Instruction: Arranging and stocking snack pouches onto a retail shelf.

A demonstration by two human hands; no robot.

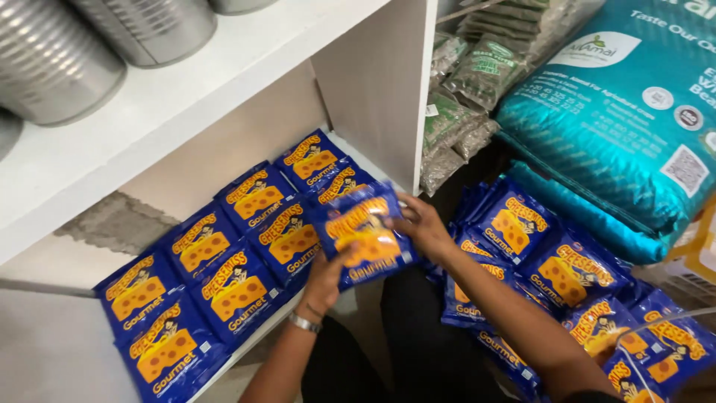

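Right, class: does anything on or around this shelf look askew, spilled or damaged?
Nothing is spilled or torn. The loose pile of blue packets lies jumbled on the floor, unlike the shelf rows.

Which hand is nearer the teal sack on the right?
Right. The right hand grips the held blue snack packet's far edge, toward the teal sack; the left hand holds its near side, farther off.
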